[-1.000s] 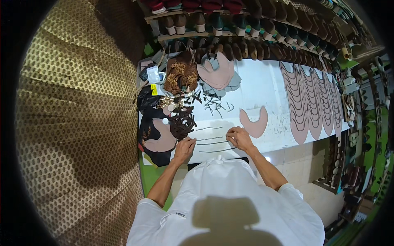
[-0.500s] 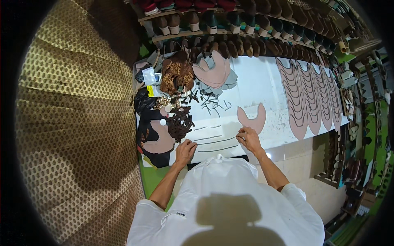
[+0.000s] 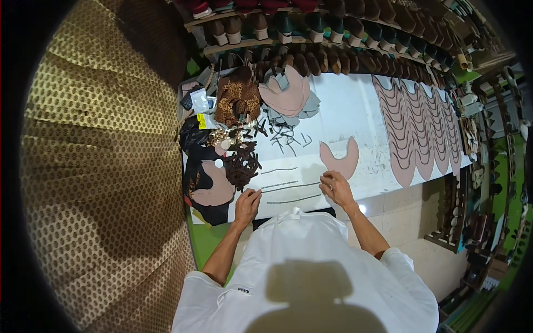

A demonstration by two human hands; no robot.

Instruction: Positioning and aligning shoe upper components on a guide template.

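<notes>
A thin dark strip (image 3: 291, 187) is stretched nearly straight between my two hands, low over the white tabletop (image 3: 333, 127). My left hand (image 3: 248, 205) pinches its left end, and my right hand (image 3: 337, 190) pinches the right end. Farther off lie two similar dark strips (image 3: 279, 170), and a nearer strip (image 3: 294, 200) lies toward my body. Just beyond my right hand is a flat pink U-shaped piece (image 3: 342, 166). Beside my left hand sits a heap of short dark brown pieces (image 3: 242, 166), with another pink curved piece (image 3: 216, 191) on black material.
Stacked pink and grey cut pieces (image 3: 291, 97) and leopard-print pieces (image 3: 239, 100) sit at the back left. Rows of overlapping pink pieces (image 3: 405, 133) cover the right side. Shoe shelves (image 3: 311, 41) line the back. A patterned gold curtain (image 3: 105, 166) hangs at left.
The strip between my hands has gone from slightly sagging to nearly straight. My left hand has shifted slightly left; my right hand stays almost in place. The whole view has moved a little.
</notes>
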